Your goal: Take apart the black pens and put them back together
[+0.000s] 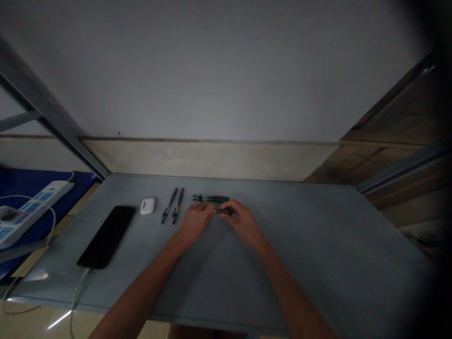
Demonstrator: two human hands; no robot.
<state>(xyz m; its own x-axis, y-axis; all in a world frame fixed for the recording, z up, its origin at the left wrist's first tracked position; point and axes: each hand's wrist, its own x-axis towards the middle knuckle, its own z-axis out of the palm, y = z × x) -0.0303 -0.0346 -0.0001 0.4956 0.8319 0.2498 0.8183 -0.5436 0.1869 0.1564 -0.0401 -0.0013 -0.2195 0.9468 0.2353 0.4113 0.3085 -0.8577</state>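
Observation:
A dark pen lies sideways between my hands, low over the grey table. My left hand has its fingertips closed at the pen's left end. Thumb and fingers of my right hand pinch the other end. Just beyond my fingers, a pair of pens rests side by side, parallel to the table's back edge. To the left of my left hand lie two more pens, one slanted beside the other. Parts of the held pen are hidden by my fingers.
A white earbud case and a black phone with a white cable are on the left of the grey table. Farther left, a white power strip lies on a blue surface. A wall rises behind the table.

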